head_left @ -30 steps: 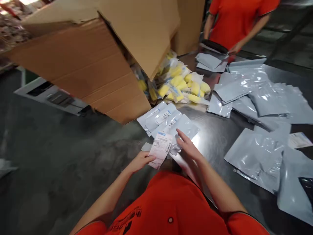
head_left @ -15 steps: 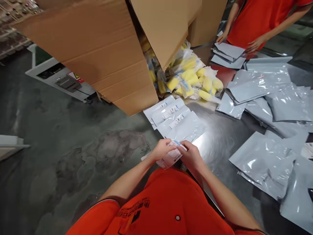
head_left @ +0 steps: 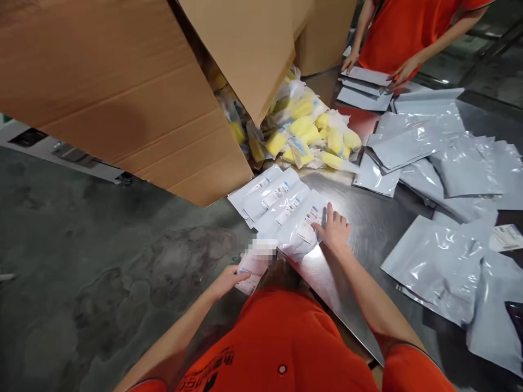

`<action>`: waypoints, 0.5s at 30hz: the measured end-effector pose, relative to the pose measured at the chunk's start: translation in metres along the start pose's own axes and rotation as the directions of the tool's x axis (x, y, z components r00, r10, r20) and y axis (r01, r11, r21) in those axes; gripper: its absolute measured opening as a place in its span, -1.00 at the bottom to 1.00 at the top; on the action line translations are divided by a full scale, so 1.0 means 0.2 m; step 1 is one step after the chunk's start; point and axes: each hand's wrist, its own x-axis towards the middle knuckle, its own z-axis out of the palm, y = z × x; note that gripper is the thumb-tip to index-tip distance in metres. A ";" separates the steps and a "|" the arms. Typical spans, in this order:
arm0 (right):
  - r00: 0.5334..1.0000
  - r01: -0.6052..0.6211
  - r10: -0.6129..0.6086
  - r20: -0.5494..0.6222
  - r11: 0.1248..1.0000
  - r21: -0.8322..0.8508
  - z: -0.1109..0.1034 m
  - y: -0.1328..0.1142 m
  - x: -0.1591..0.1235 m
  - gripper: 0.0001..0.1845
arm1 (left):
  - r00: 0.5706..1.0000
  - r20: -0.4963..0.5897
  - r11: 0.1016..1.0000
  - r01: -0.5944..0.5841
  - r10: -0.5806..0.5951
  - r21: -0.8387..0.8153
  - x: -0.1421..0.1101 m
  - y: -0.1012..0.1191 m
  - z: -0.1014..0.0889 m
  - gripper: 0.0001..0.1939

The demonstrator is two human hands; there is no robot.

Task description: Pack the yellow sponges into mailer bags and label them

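Observation:
My left hand [head_left: 229,280] is closed on a strip of white shipping labels [head_left: 255,261] near my chest. My right hand [head_left: 335,231] lies with fingers stretched out on the nearest of several overlapping grey mailer bags [head_left: 304,226], each bearing a stuck-on label. These bags lie fanned out on a steel table [head_left: 368,228] just in front of me.
A big tipped cardboard box [head_left: 134,92] spills yellow packaged items [head_left: 310,136] onto the table. Loose grey mailer bags [head_left: 441,261] cover the right side. Another person in an orange shirt [head_left: 392,32] handles a stack of bags at the far end. Concrete floor is at left.
Earlier both hands were together on the label strip. Now my right hand has moved forward onto the nearest bag, which bears a label, and the left hand has drawn the strip back.

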 end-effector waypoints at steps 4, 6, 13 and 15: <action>0.979 0.203 -0.200 -0.030 0.969 0.143 0.16 -0.24 -0.11 -0.26 | 0.997 0.045 0.995 -0.066 0.070 -0.072 0.00 0.16 -0.01 -0.45; 0.974 0.200 -0.216 0.067 0.960 0.196 0.23 -0.41 -0.11 -0.31 | 0.984 0.104 0.989 -0.145 0.144 0.008 0.07 0.29 0.05 -0.46; 0.989 0.150 -0.148 -0.026 0.956 0.252 -0.07 -0.03 0.04 -0.19 | 0.961 0.138 0.963 -0.253 0.239 0.092 0.43 0.50 0.26 -0.32; 0.994 -0.113 0.113 -0.001 0.993 0.015 -0.18 0.34 -0.12 -0.12 | 0.979 0.110 0.976 -0.186 0.174 0.112 0.49 0.49 0.26 -0.30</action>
